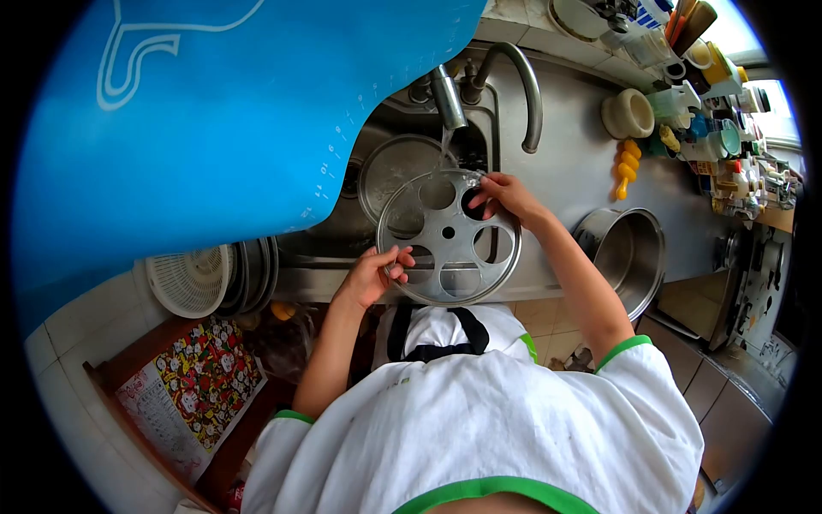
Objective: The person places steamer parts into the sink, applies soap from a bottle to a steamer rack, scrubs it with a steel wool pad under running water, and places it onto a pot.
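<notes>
Partway through, judging by the stage: the tap is running, the metal disc with big round holes is held up at the near side of the sink, and it hasn't been set down anywhere. Water stream comes down at the disc's far edge, or just behind it (can't tell which). Wetting has probably begun; how much of the surface is covered, underside included, can't be told. A round metal piece lies in the sink beyond the disc, not in either hand; the steel pot stands to the right, near the right forearm. Left to do, as far as it shows: finish with the disc, put it down, turn off the water. Pose: both forearms reach forward from the body, elbows out. Left hand is at the disc's left rim, fingers half curled, tips over the rim side, thumb partly hidden. Right hand is higher, at the far right rim, fingers bent toward a hole, gripping the edge. Disc sits between the hands, broad face toward the wearer.
</notes>
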A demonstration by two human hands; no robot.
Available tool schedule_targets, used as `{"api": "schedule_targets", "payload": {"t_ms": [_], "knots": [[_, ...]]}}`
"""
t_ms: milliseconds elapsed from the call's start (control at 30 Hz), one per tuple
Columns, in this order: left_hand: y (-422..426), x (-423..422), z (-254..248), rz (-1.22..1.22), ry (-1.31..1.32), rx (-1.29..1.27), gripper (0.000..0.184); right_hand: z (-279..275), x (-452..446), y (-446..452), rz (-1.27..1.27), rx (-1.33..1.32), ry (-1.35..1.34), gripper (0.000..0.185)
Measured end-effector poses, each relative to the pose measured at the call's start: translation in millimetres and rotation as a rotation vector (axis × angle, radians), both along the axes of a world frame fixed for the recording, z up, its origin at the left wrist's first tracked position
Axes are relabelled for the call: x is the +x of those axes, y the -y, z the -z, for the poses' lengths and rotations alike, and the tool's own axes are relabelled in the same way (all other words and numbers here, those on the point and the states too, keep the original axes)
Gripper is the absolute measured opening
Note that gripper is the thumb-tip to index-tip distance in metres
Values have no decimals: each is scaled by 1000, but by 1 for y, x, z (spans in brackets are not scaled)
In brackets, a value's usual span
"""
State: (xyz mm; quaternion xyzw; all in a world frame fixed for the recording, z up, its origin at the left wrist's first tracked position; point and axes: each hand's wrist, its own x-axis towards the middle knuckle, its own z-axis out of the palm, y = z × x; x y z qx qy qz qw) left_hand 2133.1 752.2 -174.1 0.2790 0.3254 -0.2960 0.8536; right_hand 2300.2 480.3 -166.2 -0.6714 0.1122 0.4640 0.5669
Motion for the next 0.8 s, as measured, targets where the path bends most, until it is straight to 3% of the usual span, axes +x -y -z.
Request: {"api": "schedule_targets", "payload": {"t_ms": [100,167,300,367,400,467,500,567,600,633,700,767,800], "knots": [[2,26,16,114,44,39,31,-1,-3,10,54,36,88,29],[13,44,30,158,-30,346,29,-14,-7,12,97,1,146,29],[53,86,61,118,-19,554,30,-46,-13,14,180,-87,274,29],[70,106,98,223,251,928,31,-55,-16,17,153,-147,293,29],[77,118,101,223,253,919,31,-57,-16,19,127,-199,309,30],[86,134,105,367,536,1050,36,-53,-14,34,176,-173,261,30],[83,140,91,367,536,1047,36,-52,-12,41,223,-137,211,30],[61,153,44,523,356,449,36,-53,-1,50,172,-124,186,30],[48,154,41,566,364,274,42,-51,3,52,125,-109,158,30],[38,153,37,578,360,275,42,-46,7,50,136,-105,153,30],[23,148,20,565,261,-30,48,-28,17,38,88,-16,53,32],[6,136,31,597,249,-63,52,-8,26,20,74,17,45,31],[-1,127,29,498,189,-68,53,-1,30,8,-6,-104,164,29]]}}
